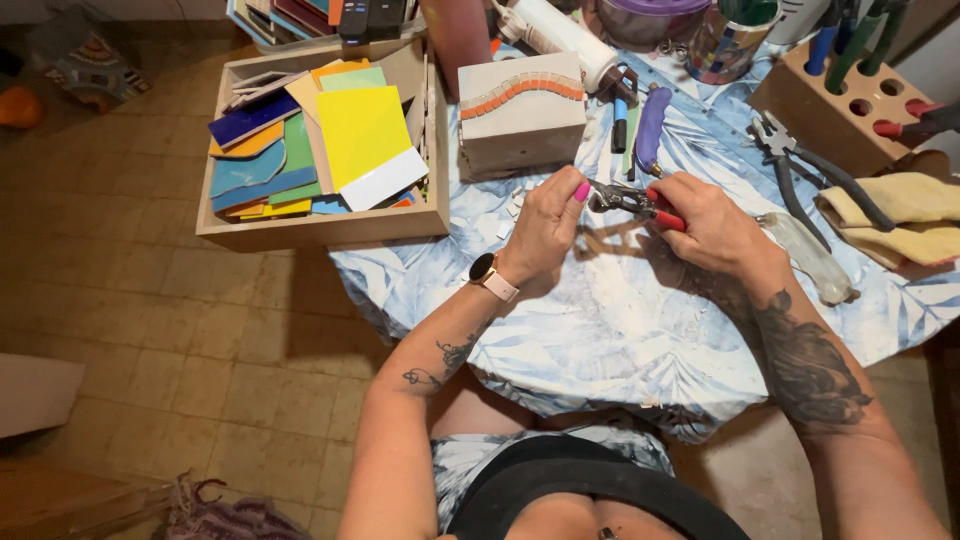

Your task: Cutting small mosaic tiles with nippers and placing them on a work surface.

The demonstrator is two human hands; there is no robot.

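One wooden tray of coloured tiles, one mosaic block, two pliers: red-handled nippers in the grip, black pliers beyond.

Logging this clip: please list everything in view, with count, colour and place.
tile nippers: one, red-handled, between both hands
wooden tray: one, tan, left of table, holds coloured tiles
yellow tile: one, top of pile
block: one, grey with orange strip, table centre
pliers: one, dark, right
cloth: one, yellow, far right
tool holder: one, wooden, top right
tablecloth: one, blue-white
left hand: watch on wrist
right hand: grips handles
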